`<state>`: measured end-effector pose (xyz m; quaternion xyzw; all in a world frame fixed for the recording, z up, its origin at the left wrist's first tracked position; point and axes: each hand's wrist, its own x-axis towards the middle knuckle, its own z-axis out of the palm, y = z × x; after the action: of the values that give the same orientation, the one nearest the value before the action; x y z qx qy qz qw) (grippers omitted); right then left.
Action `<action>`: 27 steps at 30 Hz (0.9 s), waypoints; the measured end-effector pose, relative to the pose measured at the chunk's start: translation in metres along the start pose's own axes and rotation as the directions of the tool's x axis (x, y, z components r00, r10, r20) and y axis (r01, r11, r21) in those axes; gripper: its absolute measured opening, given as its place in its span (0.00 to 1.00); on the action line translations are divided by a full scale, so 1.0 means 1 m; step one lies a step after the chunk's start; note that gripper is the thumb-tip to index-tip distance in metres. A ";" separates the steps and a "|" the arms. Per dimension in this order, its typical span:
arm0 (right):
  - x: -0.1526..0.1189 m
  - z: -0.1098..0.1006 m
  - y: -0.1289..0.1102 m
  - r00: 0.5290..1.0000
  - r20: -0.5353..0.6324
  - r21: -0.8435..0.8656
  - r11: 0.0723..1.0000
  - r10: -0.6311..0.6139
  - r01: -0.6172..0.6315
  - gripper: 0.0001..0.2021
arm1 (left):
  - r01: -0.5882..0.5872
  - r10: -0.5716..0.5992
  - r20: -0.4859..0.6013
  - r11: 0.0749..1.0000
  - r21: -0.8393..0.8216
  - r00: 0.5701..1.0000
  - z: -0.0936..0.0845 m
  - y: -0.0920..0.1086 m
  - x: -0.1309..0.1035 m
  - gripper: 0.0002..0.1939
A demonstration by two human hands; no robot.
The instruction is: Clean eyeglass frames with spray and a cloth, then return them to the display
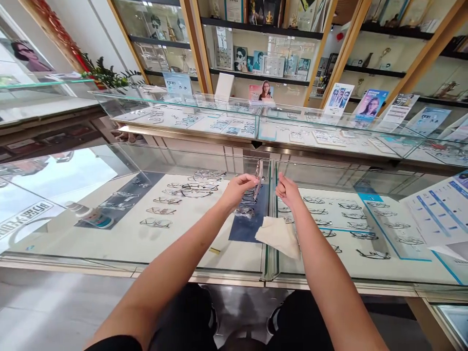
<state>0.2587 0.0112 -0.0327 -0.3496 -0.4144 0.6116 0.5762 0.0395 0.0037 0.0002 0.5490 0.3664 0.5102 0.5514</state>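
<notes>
Near the middle, my left hand [239,189] pinches a pair of glasses [259,179] with a thin frame, held upright above the glass display case [204,253]. To the right of the glasses, my right hand [287,191] is raised with its fingers curled together; whatever they hold, if anything, is too small to make out. A cream cloth [278,236] lies on the glass top below my right hand. Rows of glasses [156,223] show under the glass on both sides.
A spray bottle [89,215] lies on the left of the case. A folded leaflet [444,209] stands at the right. Behind is another glass counter [183,122] with display cards, and shelves [256,29] beyond. A small yellow item [214,251] lies near the front.
</notes>
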 end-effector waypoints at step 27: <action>-0.019 0.037 -0.005 0.980 0.194 -0.002 0.999 0.051 -0.051 0.20 | 0.067 -0.066 0.005 0.996 -0.066 0.998 0.002 -0.004 -0.015 0.22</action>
<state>0.2285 -0.0121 -0.0141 -0.2980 -0.4585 0.6579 0.5178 0.0392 -0.0106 -0.0060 0.5187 0.3664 0.5026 0.5866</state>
